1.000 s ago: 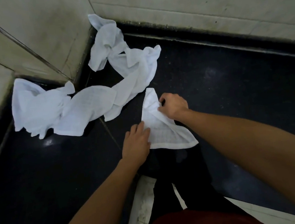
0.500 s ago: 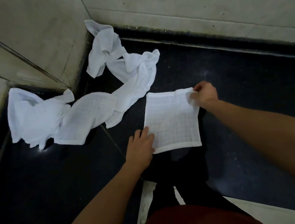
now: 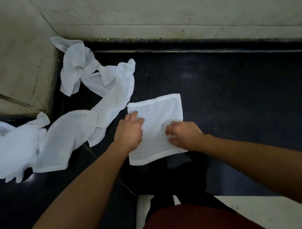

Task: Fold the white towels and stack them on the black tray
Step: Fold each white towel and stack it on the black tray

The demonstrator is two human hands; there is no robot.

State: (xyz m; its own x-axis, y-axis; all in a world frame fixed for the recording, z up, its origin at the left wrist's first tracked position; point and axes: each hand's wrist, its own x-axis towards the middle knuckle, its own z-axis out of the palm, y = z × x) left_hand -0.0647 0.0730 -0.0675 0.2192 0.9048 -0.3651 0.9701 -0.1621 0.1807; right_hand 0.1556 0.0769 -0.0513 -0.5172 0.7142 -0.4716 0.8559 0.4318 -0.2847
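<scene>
At the left of the black surface (image 3: 238, 95), crumpled towels (image 3: 42, 143) are being left in a heap. Just right of them, a flat towel (image 3: 157, 110), white, thin and grid-woven, is being pressed down by the left hand (image 3: 129, 132), fingers loosely extended. Its right edge is being pinched by the right hand (image 3: 185, 135), fingers curled on the cloth. The first fold is judged to be starting; that edge is to be carried across, corners being matched.

towel (image 3: 157, 113) under both hands, towels (image 3: 95, 94) left
</scene>
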